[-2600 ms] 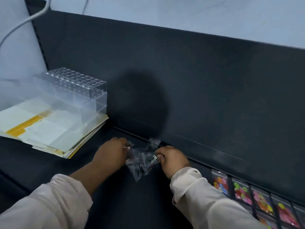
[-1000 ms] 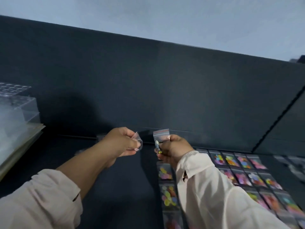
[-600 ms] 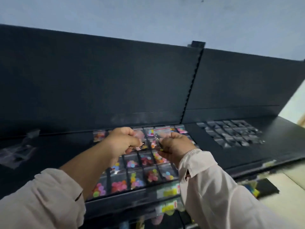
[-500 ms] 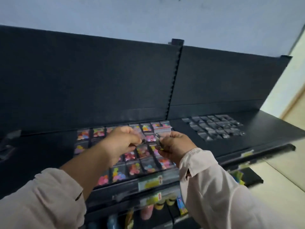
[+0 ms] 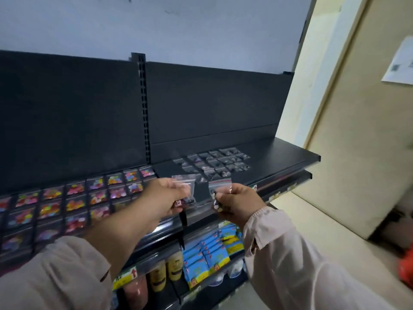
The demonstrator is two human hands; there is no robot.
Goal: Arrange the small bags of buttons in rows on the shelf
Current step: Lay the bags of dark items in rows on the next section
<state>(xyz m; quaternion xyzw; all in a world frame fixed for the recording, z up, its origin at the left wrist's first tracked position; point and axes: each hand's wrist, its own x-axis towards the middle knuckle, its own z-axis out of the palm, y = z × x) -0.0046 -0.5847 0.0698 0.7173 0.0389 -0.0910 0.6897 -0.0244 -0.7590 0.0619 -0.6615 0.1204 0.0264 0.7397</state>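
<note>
My left hand pinches a small clear bag of dark buttons above the front edge of the black shelf. My right hand pinches a second small clear bag of dark buttons just to the right of it. Beyond the hands, a grid of bags with dark buttons lies in rows on the right shelf section. Rows of bags with colourful buttons cover the left section.
A slotted upright post divides the black back panel. Lower shelves hold blue packets and yellow-labelled jars. A beige door with a paper notice stands at the right, and something orange lies on the floor.
The view has swung right along the shelf, from the clear racks to the dark-button grid. Both hands left a crumpled plastic bag and now each hold one small bag, further apart.
</note>
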